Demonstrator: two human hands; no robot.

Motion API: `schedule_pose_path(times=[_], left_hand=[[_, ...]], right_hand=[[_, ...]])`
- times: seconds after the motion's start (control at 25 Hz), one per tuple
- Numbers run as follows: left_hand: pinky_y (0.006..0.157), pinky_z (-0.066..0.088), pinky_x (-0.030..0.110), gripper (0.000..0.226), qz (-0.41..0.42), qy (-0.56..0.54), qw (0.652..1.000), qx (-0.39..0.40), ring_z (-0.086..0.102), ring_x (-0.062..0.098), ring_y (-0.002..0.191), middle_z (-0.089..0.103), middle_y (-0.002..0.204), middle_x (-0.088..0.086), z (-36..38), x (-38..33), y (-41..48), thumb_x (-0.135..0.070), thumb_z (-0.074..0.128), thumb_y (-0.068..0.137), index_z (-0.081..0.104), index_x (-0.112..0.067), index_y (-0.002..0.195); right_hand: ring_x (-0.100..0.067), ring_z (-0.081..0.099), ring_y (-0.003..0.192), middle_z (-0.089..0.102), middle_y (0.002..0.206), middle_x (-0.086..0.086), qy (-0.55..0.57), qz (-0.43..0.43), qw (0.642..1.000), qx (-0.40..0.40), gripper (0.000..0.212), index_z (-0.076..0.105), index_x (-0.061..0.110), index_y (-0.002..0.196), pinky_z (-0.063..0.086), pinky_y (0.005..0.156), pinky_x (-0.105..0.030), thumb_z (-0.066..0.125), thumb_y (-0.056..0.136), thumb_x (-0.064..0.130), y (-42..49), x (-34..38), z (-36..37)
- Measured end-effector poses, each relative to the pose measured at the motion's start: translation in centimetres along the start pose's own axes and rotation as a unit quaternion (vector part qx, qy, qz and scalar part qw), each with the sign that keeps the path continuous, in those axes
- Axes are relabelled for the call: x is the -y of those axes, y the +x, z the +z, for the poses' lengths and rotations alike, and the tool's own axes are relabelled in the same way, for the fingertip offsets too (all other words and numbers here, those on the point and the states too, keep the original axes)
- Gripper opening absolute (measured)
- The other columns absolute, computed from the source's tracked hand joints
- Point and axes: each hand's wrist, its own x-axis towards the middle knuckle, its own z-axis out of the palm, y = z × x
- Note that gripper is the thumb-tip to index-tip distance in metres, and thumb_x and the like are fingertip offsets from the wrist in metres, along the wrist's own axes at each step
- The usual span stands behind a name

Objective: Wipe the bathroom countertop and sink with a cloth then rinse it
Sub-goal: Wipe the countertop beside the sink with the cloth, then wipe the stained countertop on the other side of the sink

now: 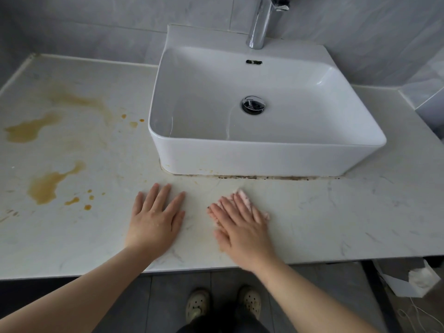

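1. At 6 o'clock, below the worktop's front edge, two pale shoes (198, 305) stand on grey floor tiles.
2. The worktop (336, 212) is pale and marbled. Its front edge runs straight across, and bare surface stretches from the hands toward 3 o'clock.
3. The left hand (156, 219) lies flat on the worktop, fingers straight and spread, holding nothing.
4. Just at its 3 o'clock, the right hand (242, 231) presses straight fingers flat on the cloth (245, 196). The cloth is pink, fluffy and mostly hidden beneath the hand.
5. At 12 o'clock from the cloth, near but apart, a dark grime line (276, 177) follows the sink's base.
6. The white rectangular sink (264, 159) stands on the worktop, blocking that side, with a chrome drain (253, 105) in its middle.
7. Toward 9 and 10 o'clock, yellow-brown stains (45, 186) lie on the worktop in pools and drops.
8. A chrome tap (259, 25) rises at 12 o'clock, against grey wall tiles.
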Motion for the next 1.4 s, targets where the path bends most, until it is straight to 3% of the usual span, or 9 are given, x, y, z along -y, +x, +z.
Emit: schedule_pose_path(times=[0.16, 0.32, 0.44, 0.6, 0.68, 0.88, 1.04, 1.24, 1.4], left_hand=[[0.104, 0.023, 0.052, 0.052, -0.001, -0.005, 1.000, -0.009, 0.042, 0.040, 0.126, 0.053, 0.132, 0.016, 0.2, -0.1, 0.0, -0.045, 0.021, 0.094, 0.054, -0.022, 0.126], [0.104, 0.019, 0.049, 0.052, 0.005, -0.001, 1.000, -0.013, 0.042, 0.039, 0.126, 0.053, 0.132, 0.016, 0.4, 0.1, 0.1, -0.047, 0.020, 0.094, 0.053, -0.022, 0.126], [0.105, 0.018, 0.047, 0.049, -0.008, 0.005, 1.000, -0.008, 0.041, 0.036, 0.127, 0.054, 0.131, 0.013, 0.4, 0.2, 0.2, -0.047, 0.026, 0.091, 0.052, -0.027, 0.128], [0.101, 0.022, 0.049, 0.054, -0.027, -0.004, 1.000, -0.005, 0.037, 0.032, 0.125, 0.055, 0.126, 0.011, 0.3, -0.1, 1.1, -0.055, 0.030, 0.085, 0.054, -0.029, 0.125], [0.101, 0.021, 0.050, 0.061, -0.035, -0.005, 0.999, 0.007, 0.034, 0.033, 0.129, 0.051, 0.130, 0.010, 0.4, -0.3, 2.0, -0.061, 0.028, 0.082, 0.053, -0.027, 0.127], [0.108, 0.007, 0.048, 0.074, -0.056, 0.009, 0.998, 0.012, 0.023, 0.028, 0.138, 0.040, 0.144, 0.006, 0.6, -0.8, 2.6, -0.066, 0.014, 0.079, 0.043, -0.029, 0.137], [0.107, 0.011, 0.049, 0.069, -0.055, 0.024, 0.998, 0.010, 0.030, 0.029, 0.135, 0.046, 0.140, 0.006, 0.4, -0.8, 2.6, -0.065, 0.019, 0.082, 0.047, -0.029, 0.134], [0.102, 0.019, 0.050, 0.060, -0.045, 0.035, 0.998, 0.020, 0.039, 0.030, 0.126, 0.056, 0.129, 0.007, 0.5, -0.6, 2.5, -0.061, 0.029, 0.084, 0.056, -0.026, 0.125], [0.098, 0.022, 0.050, 0.057, -0.037, 0.041, 0.998, -0.007, 0.038, 0.029, 0.122, 0.060, 0.123, 0.008, 0.7, -0.6, 2.5, -0.058, 0.034, 0.082, 0.059, -0.025, 0.121]], right_hand=[[-0.014, -0.016, 0.144, -0.019, 0.147, 0.020, 0.006, 0.198, 0.979, 0.036, 0.069, -0.009, 0.043, 0.146, -0.003, 0.116, -0.047, -0.011, 0.079, 0.058, 0.0, -4.7, -0.7], [-0.014, -0.012, 0.143, 0.001, 0.157, 0.012, 0.007, 0.084, 0.996, 0.015, 0.064, 0.010, 0.041, 0.148, -0.012, 0.113, -0.042, 0.001, 0.089, 0.064, 0.0, -2.2, -0.4], [-0.023, -0.012, 0.145, -0.008, 0.155, 0.016, 0.001, 0.085, 0.996, 0.020, 0.063, 0.009, 0.049, 0.145, -0.027, 0.103, -0.049, 0.002, 0.086, 0.069, -0.8, -3.8, -1.3], [-0.028, 0.019, 0.141, 0.026, 0.155, 0.006, 0.007, 0.093, 0.996, -0.014, 0.055, 0.027, 0.050, 0.140, 0.014, 0.108, -0.054, 0.033, 0.086, 0.057, -1.1, -2.3, -0.4], [-0.025, 0.045, 0.115, 0.054, 0.132, 0.006, 0.033, 0.102, 0.992, -0.062, 0.048, 0.050, 0.043, 0.128, 0.040, 0.086, -0.044, 0.042, 0.081, 0.050, -0.2, -1.7, -0.8], [-0.023, 0.058, 0.072, 0.055, 0.084, 0.000, 0.113, 0.130, 0.977, -0.123, 0.013, 0.064, 0.022, 0.085, 0.039, 0.050, -0.024, 0.065, 0.081, 0.034, 2.5, -3.0, -2.3], [-0.014, 0.050, 0.068, 0.045, 0.069, 0.002, 0.377, 0.181, 0.889, -0.189, 0.030, 0.048, 0.015, 0.067, 0.035, 0.059, -0.025, 0.063, 0.087, 0.032, 5.4, -1.3, -8.0], [-0.008, 0.069, 0.061, 0.058, 0.053, 0.008, 0.682, 0.205, 0.675, -0.191, 0.019, 0.046, 0.015, 0.076, 0.052, 0.050, -0.029, 0.056, 0.091, 0.019, 12.1, -1.6, -16.1], [-0.016, 0.035, 0.034, 0.044, 0.048, 0.002, 0.673, 0.300, 0.663, -0.128, 0.021, 0.038, 0.022, 0.073, 0.024, 0.042, -0.013, 0.042, 0.083, 0.004, 15.8, -3.8, -15.7]])
